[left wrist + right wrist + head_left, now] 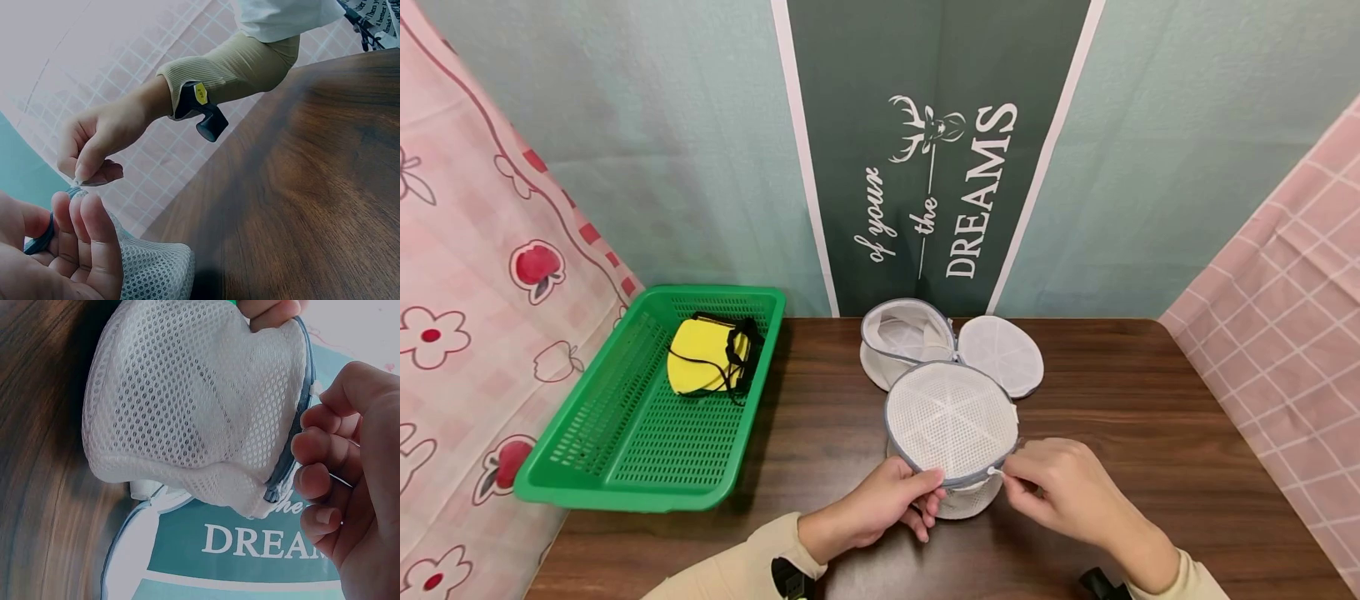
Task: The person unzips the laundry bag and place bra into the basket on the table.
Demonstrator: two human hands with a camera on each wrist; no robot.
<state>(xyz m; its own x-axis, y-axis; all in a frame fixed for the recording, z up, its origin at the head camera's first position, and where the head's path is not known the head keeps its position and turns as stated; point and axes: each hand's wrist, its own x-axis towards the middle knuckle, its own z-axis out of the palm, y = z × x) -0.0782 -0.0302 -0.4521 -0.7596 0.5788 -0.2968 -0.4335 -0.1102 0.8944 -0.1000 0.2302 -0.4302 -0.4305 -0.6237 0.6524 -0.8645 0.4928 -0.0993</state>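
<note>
A round white mesh laundry bag with a grey zipper around its top stands at the front of the table. My left hand grips its near-left rim, thumb on top and fingers beneath. At the near-right edge, my right hand pinches the small white zipper pull. The right wrist view shows the bag's mesh side and the dark zipper band close to my right fingers. Behind it sits a second mesh bag, unzipped, its round lid folded out to the right.
A green plastic basket stands on the left of the brown wooden table. Inside it lies a yellow item with black cords. A printed cloth hangs behind the table, with pink cloths at both sides.
</note>
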